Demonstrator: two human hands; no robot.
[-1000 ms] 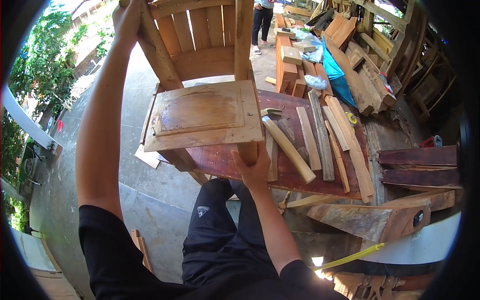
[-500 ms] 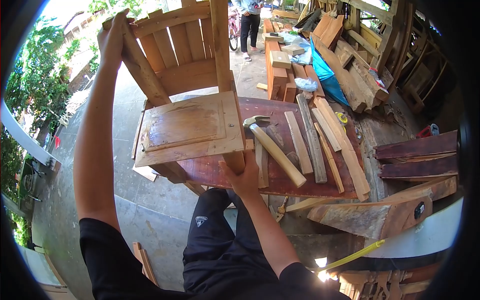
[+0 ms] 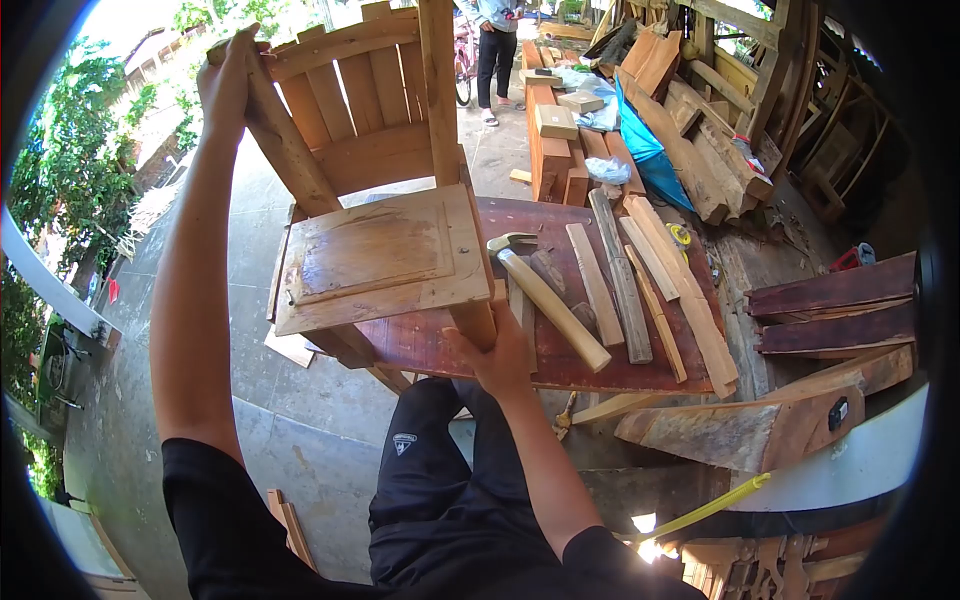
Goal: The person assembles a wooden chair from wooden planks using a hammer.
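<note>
A small wooden chair (image 3: pixel 375 258) with a slatted backrest stands upright over the left part of a dark red table (image 3: pixel 420 350). My left hand (image 3: pixel 230 75) is closed around the top of the chair's left back post. Lower down, my right hand (image 3: pixel 497 350) wraps round the front right leg, just under the seat; part of its grip is hidden behind the leg. To the right of the chair lies a claw hammer (image 3: pixel 550 300) with a pale wooden handle, its head pointing away from me.
Several wooden strips (image 3: pixel 620 280) lie on the table's right side, near a yellow tape measure (image 3: pixel 680 236). Behind are stacked timber (image 3: pixel 550 150), a blue tarp (image 3: pixel 645 140) and a standing person (image 3: pixel 493 50). A large cut log (image 3: pixel 745 430) lies at the right.
Almost nothing differs. The view has shifted very slightly, and both hands keep their hold on the chair.
</note>
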